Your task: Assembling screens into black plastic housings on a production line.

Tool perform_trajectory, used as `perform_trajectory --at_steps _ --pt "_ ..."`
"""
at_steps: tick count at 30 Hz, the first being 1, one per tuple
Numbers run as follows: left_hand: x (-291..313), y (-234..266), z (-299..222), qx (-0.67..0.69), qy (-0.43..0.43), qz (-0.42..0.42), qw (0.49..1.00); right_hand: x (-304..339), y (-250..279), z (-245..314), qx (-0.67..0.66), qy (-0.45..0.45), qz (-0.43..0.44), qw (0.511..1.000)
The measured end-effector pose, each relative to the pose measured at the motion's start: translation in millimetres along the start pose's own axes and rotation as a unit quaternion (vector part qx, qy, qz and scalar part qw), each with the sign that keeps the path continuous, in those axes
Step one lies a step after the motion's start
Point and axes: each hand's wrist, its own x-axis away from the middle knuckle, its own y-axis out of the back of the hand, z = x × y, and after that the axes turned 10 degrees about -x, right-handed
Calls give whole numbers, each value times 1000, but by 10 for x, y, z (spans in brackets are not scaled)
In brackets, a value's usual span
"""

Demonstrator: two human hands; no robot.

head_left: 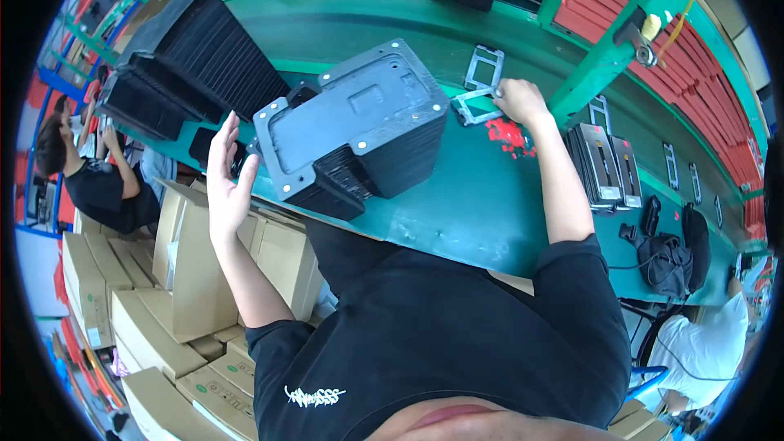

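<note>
My left hand (pixel 229 184) is raised at the near left corner of a tall stack of black molded trays (pixel 359 110), its fingers apart and nothing in them. Across the table, my right hand (pixel 521 103) has its fingers closed on the end of a thin silver-grey frame (pixel 471 108) with an open middle. A second such frame (pixel 484 67) lies just beyond it. Small red pieces (pixel 512 137) are scattered on the green table below my right hand. The fingertips of my right hand are partly hidden.
More black tray stacks (pixel 196 57) stand at the far left. A green post (pixel 612 53) rises right of my right arm, with stacked dark flat parts (pixel 594 165) beyond it. A black bag (pixel 668 261) lies farther right. Cardboard boxes (pixel 204 278) crowd the left; another person (pixel 106 171) is there.
</note>
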Motion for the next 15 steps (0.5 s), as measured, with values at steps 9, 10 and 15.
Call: perform_trajectory --at_steps 9,10,15 --pt "143 253 -485 134 -93 62 985 262 1027 576 -174 11 -203 964" --pt "116 247 -547 145 -97 65 982 321 1227 783 -278 3 -188 942" --pt "-70 127 -818 114 -127 71 983 420 1615 1905 -338 96 -122 928"
